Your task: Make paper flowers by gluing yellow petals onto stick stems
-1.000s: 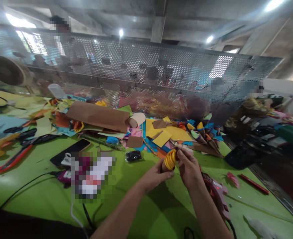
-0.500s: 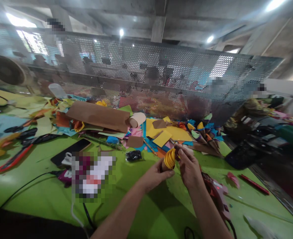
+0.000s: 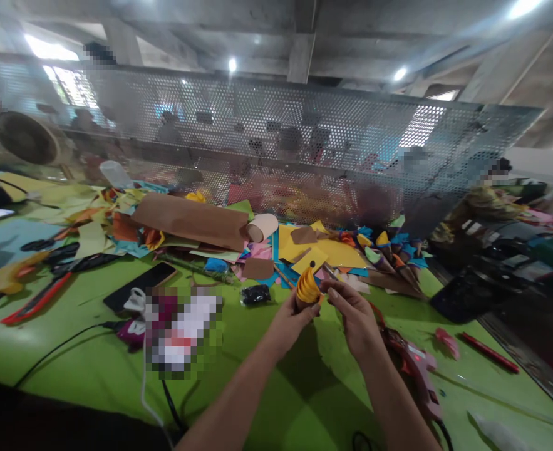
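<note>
My left hand (image 3: 291,322) is closed around the brown base of a small paper ice cream cone (image 3: 308,287). Yellow ridged paper swirls upward from it to a point, with a small dark bead at the tip. Just right of the swirl is my right hand (image 3: 351,313), thumb and fingertips pinched together; whatever they hold, if anything, is too small to make out. A pink glue gun (image 3: 419,366) lies on the green table (image 3: 238,401), beyond my right forearm. Near my left hand sits a small clear bag of black bits (image 3: 255,294).
Finished-looking paper cones (image 3: 396,254) lie at the back right, beside yellow paper sheets (image 3: 335,247). A brown paper roll (image 3: 191,219), phone (image 3: 139,287), power strip (image 3: 130,332) and red-handled cutter (image 3: 39,304) are to the left. A perforated metal screen (image 3: 267,131) stands behind; a red pen (image 3: 490,352) lies right.
The cone has moved slightly left and now stands more upright, its pointed top showing. My right fingertips have drawn away from the tip, where the dark bead shows.
</note>
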Action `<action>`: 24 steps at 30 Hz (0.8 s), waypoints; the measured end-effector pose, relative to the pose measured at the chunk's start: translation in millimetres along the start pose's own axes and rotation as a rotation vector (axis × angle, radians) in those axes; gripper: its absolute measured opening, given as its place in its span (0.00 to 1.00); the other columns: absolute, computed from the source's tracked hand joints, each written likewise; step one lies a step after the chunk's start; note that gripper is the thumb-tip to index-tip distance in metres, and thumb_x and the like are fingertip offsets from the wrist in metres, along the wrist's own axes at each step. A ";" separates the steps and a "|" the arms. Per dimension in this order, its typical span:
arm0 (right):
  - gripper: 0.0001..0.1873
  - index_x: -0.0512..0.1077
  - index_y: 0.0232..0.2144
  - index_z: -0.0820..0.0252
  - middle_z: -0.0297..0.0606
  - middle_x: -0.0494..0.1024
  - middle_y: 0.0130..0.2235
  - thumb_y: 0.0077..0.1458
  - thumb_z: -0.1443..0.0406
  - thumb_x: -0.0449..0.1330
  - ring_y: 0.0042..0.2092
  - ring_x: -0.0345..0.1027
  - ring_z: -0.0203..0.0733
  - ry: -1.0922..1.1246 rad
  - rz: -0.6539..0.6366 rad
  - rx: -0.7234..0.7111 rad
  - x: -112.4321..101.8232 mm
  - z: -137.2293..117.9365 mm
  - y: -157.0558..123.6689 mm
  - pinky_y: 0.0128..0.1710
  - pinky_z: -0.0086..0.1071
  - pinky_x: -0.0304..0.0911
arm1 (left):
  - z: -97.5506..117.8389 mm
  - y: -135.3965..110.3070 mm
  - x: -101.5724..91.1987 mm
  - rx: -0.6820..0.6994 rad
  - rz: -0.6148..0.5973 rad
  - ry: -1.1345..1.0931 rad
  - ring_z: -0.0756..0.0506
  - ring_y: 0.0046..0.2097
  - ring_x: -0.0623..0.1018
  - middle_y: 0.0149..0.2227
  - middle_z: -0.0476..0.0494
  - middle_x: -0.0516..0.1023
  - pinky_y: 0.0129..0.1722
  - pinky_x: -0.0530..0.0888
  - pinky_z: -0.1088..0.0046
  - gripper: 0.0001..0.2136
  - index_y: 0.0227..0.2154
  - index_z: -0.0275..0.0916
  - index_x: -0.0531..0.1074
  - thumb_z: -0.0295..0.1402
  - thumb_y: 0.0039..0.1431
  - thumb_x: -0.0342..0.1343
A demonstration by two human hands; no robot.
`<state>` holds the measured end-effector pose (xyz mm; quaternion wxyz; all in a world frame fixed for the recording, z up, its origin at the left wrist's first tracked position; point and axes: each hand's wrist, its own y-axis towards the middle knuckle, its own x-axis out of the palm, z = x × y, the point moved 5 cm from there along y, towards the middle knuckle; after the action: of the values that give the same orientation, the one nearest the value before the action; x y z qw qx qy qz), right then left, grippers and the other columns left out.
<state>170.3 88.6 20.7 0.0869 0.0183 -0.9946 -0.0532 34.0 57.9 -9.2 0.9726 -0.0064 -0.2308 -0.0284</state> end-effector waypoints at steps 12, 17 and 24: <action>0.25 0.77 0.44 0.58 0.45 0.79 0.47 0.44 0.54 0.71 0.49 0.71 0.55 -0.320 -0.240 -0.040 18.0 1.6 -6.9 0.48 0.44 0.65 | -1.0 4.8 -0.8 0.103 -0.036 -0.075 0.39 0.64 0.64 0.61 0.38 0.68 0.64 0.59 0.63 0.34 0.60 0.42 0.62 0.34 0.49 0.65; 0.25 0.76 0.42 0.59 0.45 0.81 0.43 0.41 0.56 0.72 0.45 0.72 0.54 -0.355 -0.212 -0.054 18.3 11.2 -4.2 0.48 0.46 0.64 | -2.1 2.0 6.3 0.094 -0.118 -0.019 0.38 0.60 0.67 0.56 0.38 0.73 0.63 0.59 0.59 0.34 0.61 0.43 0.62 0.36 0.50 0.64; 0.24 0.76 0.43 0.60 0.43 0.81 0.41 0.44 0.56 0.70 0.43 0.73 0.51 -0.303 -0.119 -0.031 7.9 12.6 0.9 0.45 0.42 0.66 | -0.6 5.4 -12.9 0.132 -0.011 0.219 0.46 0.44 0.74 0.45 0.43 0.75 0.44 0.70 0.71 0.36 0.60 0.44 0.62 0.21 0.44 0.57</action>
<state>160.4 90.4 9.8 -0.0671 0.0675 -0.9926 -0.0759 23.1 64.0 -15.5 0.9901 0.0620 -0.1245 -0.0191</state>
